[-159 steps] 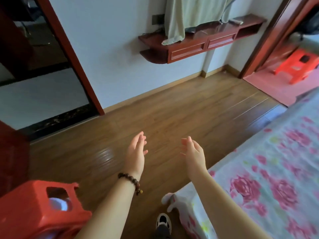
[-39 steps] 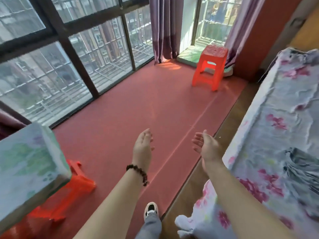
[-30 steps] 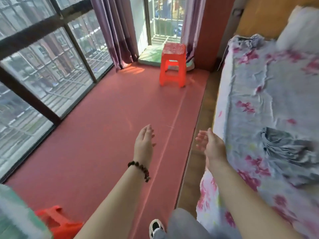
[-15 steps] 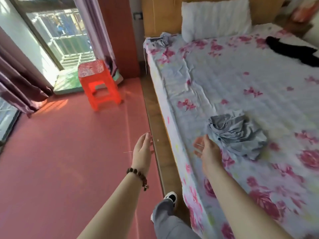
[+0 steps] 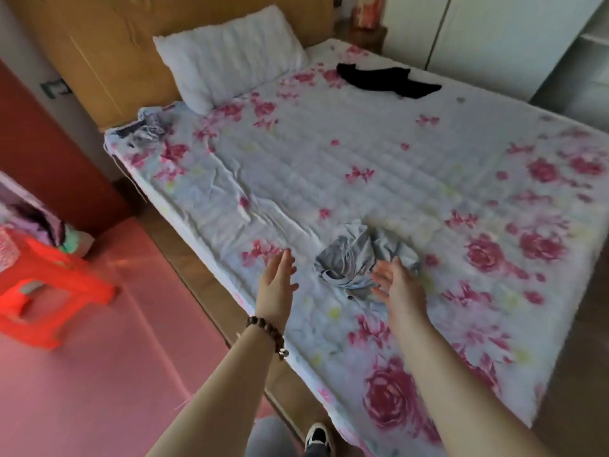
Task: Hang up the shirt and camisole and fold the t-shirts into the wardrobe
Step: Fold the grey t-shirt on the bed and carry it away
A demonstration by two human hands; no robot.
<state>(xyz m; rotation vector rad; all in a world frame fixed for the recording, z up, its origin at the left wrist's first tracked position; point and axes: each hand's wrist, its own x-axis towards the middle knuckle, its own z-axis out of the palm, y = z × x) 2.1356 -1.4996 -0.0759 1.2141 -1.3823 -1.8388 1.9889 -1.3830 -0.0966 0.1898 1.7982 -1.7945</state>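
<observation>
Outset of task: crumpled grey cloth garment [image 5: 349,258] and flat black cloth garment [image 5: 385,81] lie unfolded on floral-sheeted bed [image 5: 329,166]; left hand [image 5: 276,282] and right hand [image 5: 395,286] flank the grey one, each grip spread wide, empty.

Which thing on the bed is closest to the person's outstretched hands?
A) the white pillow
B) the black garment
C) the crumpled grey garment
C: the crumpled grey garment lies on the floral sheet just by the open left hand and right hand, while the white pillow and the black garment lie far up the bed.
</observation>
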